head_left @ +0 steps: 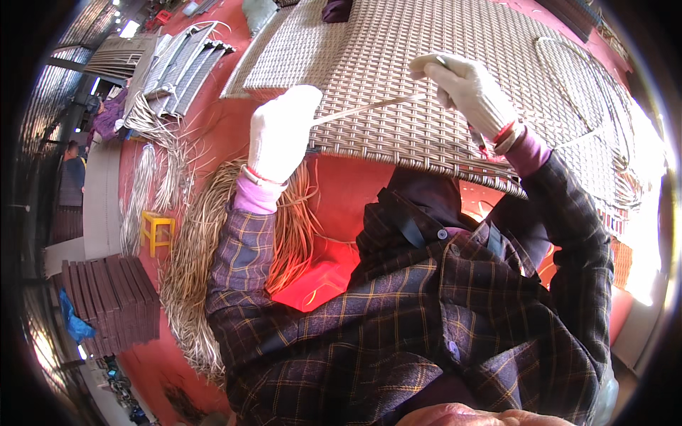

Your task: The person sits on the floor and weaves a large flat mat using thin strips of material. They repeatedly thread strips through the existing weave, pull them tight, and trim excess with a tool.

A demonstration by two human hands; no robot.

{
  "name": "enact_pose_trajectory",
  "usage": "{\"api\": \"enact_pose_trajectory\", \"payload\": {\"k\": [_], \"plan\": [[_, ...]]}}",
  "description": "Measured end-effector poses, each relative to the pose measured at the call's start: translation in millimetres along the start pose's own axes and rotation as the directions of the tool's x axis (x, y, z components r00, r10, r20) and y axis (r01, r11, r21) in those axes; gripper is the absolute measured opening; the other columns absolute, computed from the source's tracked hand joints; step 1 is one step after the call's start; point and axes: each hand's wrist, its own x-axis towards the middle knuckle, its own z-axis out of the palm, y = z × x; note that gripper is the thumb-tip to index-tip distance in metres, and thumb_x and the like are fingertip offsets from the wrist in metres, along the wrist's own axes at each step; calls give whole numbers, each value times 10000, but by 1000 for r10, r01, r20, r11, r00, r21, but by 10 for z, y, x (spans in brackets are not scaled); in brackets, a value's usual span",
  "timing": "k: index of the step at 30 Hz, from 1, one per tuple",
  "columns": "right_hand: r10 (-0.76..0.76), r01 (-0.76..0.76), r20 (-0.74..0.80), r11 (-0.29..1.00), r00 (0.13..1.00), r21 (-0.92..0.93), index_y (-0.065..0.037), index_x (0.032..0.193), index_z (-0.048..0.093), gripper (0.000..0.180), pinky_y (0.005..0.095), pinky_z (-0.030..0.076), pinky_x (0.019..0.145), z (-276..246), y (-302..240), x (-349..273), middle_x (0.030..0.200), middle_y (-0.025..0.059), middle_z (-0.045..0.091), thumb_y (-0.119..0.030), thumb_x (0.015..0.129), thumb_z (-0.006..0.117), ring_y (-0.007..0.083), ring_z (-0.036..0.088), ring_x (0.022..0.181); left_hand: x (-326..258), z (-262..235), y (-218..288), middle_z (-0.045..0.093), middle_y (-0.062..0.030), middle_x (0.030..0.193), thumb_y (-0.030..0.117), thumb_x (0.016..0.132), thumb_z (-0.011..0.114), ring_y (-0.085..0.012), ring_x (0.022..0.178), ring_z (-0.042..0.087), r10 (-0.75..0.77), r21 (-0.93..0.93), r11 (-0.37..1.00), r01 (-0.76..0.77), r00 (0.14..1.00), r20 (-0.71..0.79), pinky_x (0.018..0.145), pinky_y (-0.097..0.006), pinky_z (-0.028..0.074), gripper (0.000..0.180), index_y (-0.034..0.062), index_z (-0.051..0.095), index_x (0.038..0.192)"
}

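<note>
Both my hands wear white knit gloves. My left hand (pixel 284 131) is closed on a flat tan weaving strip (pixel 369 108) at the near left edge of a woven wicker panel (pixel 412 71). The strip stretches rightward over the weave, and its far end lies just left of my other hand. My right hand (pixel 469 89) is raised above the panel with its fingers curled. A small dark bit shows between them, too small to name. By the right wrist is a red and dark object (pixel 486 148), partly hidden under the hand.
A long bundle of loose tan strips (pixel 195 248) hangs left of my arm, with orange-lit strips (pixel 291 234) beside it. Farther left are a yellow stool (pixel 157 233), stacked brown slatted pieces (pixel 112 302) and woven frames (pixel 181 67). A coil of strips (pixel 614 121) lies on the panel's right.
</note>
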Motion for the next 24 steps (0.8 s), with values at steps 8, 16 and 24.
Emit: {"api": "enact_pose_trajectory", "payload": {"k": [8, 16, 24], "plan": [[46, -78, 465, 996, 884, 50, -7, 1214, 735, 331, 210, 410, 561, 34, 58, -8, 924, -13, 703, -239, 1054, 562, 33, 469, 626, 26, -181, 54, 758, -144, 1065, 33, 931, 638, -308, 929, 756, 5, -48, 999, -7, 999, -38, 819, -387, 611, 247, 18, 729, 1160], [225, -116, 337, 943, 914, -313, -28, 992, 795, 295, 310, 495, 637, 5, -64, -43, 738, 66, 686, -297, 944, 684, 109, 596, 662, 173, -379, 204, 766, -140, 1055, 71, 955, 649, -291, 935, 740, -131, 146, 983, 113, 984, 121, 822, -389, 597, 225, 1, 744, 1147], [-42, 39, 416, 999, 908, 15, 26, 948, 742, 240, 340, 487, 606, 250, -444, -256, 670, 81, 637, -197, 979, 661, 108, 566, 633, 114, -202, 836, 702, -79, 967, 113, 906, 718, -273, 886, 701, -76, -71, 993, 91, 978, 192, 761, -378, 568, 169, 62, 739, 1065]]}}
